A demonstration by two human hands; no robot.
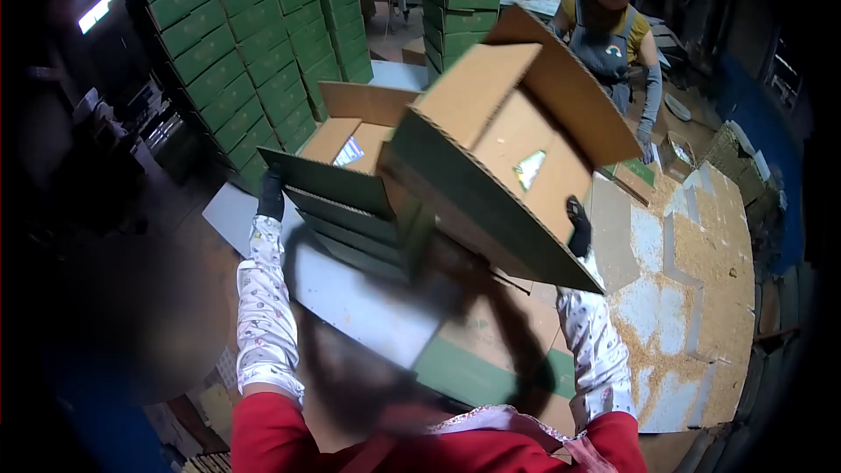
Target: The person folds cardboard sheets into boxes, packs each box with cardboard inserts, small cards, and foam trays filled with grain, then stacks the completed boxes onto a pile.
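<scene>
A green-and-brown cardboard box [517,166] is tilted in the air, its top flaps standing up and a small printed paper showing inside. My right hand [578,226], in a black glove, is closed over its near right wall, with fingers on the inner side. To the left, more open cardboard boxes [342,206] sit nested in a stack, the top one with a blue-white printed paper in it. My left hand [272,195], also black-gloved, grips the left corner of that stack; its fingers are partly lost in shadow.
Tall stacks of green boxes [236,44] rise at the back left, with another stack [460,13] behind. A co-worker [613,35] stands at the back right. Flattened cardboard strewn with sawdust [692,298] lies on the right. Below me are a white sheet [372,307] and a green-brown carton [477,359].
</scene>
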